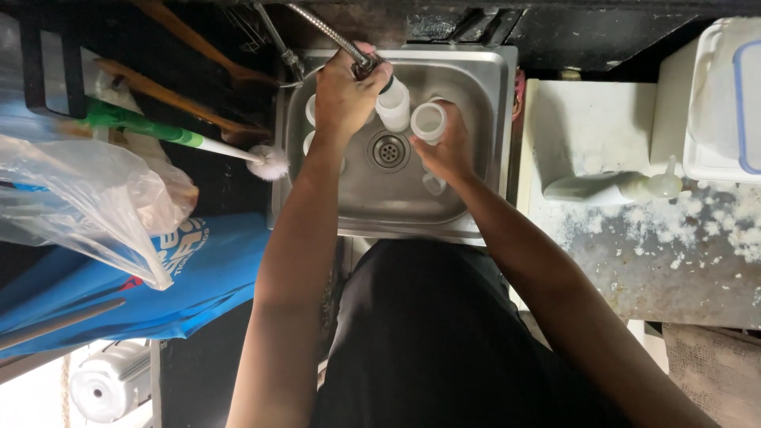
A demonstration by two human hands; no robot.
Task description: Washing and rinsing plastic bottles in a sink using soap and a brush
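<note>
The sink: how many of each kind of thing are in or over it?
White cups in the sink: 5, one in the left hand at, one in the right hand at
Faucet hose: 1
Drain: 1
Total: 7

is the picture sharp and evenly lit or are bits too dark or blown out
In the head view, light falls unevenly: the steel sink gleams with soft glare, the white box at right is nearly washed out, and the top edge is almost black. The left hand and right hand holding a white cup look slightly soft, and the edges bend a little.
</note>
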